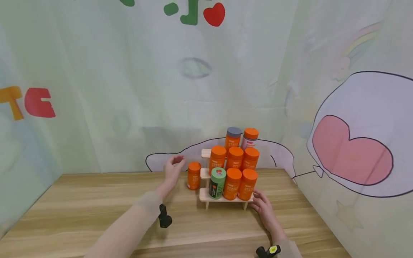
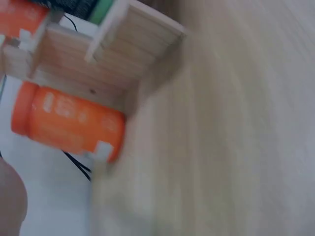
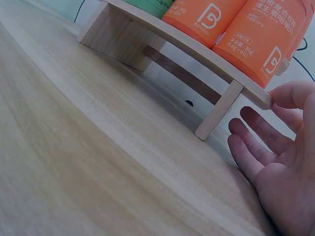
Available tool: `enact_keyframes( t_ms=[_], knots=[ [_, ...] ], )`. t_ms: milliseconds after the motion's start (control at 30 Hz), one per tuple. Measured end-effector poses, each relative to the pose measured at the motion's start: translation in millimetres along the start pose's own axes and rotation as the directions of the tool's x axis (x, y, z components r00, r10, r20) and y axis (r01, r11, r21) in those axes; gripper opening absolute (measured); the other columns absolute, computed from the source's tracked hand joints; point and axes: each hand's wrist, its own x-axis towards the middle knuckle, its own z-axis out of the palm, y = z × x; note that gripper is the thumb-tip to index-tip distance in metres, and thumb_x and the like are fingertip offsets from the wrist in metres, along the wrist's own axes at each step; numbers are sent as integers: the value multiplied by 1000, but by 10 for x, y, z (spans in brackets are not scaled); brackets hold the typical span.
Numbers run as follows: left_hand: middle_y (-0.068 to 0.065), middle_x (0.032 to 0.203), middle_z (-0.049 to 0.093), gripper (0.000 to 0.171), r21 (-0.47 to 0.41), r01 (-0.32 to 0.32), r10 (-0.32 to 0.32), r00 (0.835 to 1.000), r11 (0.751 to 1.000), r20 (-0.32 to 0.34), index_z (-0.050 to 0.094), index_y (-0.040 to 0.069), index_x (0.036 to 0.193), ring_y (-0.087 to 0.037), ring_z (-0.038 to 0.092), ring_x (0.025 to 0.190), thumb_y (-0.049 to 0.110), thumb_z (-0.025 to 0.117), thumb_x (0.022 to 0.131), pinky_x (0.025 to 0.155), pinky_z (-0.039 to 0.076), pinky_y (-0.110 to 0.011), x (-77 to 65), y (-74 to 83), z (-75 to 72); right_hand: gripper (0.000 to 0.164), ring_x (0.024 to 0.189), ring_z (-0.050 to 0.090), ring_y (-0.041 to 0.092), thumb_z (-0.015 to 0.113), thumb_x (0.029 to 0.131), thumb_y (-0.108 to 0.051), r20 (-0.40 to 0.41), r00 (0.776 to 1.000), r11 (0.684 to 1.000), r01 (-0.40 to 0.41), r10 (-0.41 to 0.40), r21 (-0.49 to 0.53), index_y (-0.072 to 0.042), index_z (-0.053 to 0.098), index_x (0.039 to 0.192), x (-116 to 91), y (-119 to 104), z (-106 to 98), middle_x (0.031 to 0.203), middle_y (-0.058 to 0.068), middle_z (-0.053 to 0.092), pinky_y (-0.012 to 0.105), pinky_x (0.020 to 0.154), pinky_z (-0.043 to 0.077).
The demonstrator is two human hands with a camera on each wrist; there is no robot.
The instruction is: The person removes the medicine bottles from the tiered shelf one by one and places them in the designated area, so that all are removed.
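Observation:
A three-step wooden display stand (image 1: 226, 200) carries several orange bottles (image 1: 232, 183) and one green-lidded bottle (image 1: 217, 183). A separate orange bottle (image 1: 194, 175) stands on the table beside the stand's left end; it shows in the left wrist view as an orange bottle (image 2: 74, 120) too. Just left of it my left hand (image 1: 173, 170) hovers with relaxed fingers, apart from the bottle and holding nothing. My right hand (image 1: 262, 208) is at the right end of the lowest step. In the right wrist view that hand (image 3: 283, 157) pinches the step's corner, its lower fingers loosely bent.
The wood-grain table (image 1: 106, 208) spreads out to the left and in front. On the top step stand a grey-lidded orange bottle (image 1: 233, 138) and a bottle with a pale label (image 1: 250, 138). A printed curtain (image 1: 129, 89) hangs behind the table.

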Motion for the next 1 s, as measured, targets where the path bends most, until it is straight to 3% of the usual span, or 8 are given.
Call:
enact_keyframes(
  t_ms=[233,433,567,767,900,1000],
  knots=[
    [-20,99,67,17,-49,-131,125,987,990,-96,66,-5,102,-24,59,90,6,68,89,75,44,-20,103,331,232,36,96,60,5,43,99,-6,3,1000,1000,8,-9,14,4,44,134,0,16,-3,118,6,49,22,85,53],
    [-18,95,67,14,-126,-169,155,981,977,-115,66,-3,98,-13,56,82,7,67,88,73,44,-17,122,655,497,32,95,59,5,44,98,-5,-9,1000,999,3,-3,37,-1,48,130,2,10,-10,115,2,50,22,84,53],
    [-17,98,67,17,-169,-165,152,985,972,-87,65,-4,102,-13,57,82,6,66,88,75,44,-20,123,853,643,35,95,60,5,44,98,-5,-6,1000,999,0,0,35,3,46,132,2,14,-1,116,2,51,23,85,53],
    [-11,102,66,27,-263,-93,92,996,960,-17,62,-5,111,-18,57,93,12,65,90,79,44,-24,146,1146,843,42,95,60,5,43,99,-5,-12,1000,1000,-3,4,29,11,38,138,3,18,10,119,4,52,23,85,53],
    [-11,108,65,32,-311,-30,49,997,950,56,59,-3,116,-23,57,101,13,65,89,86,46,-29,155,1308,961,45,96,60,4,43,99,-6,-7,1000,1000,-10,10,21,12,35,140,8,13,8,120,5,52,23,85,53],
    [-14,118,63,39,-323,16,32,989,946,143,55,0,124,-26,55,111,15,66,90,95,47,-35,165,1385,1043,45,96,60,4,42,99,-6,-5,1000,1000,-12,13,16,12,34,140,13,12,-1,121,6,51,22,85,53]
  ],
)
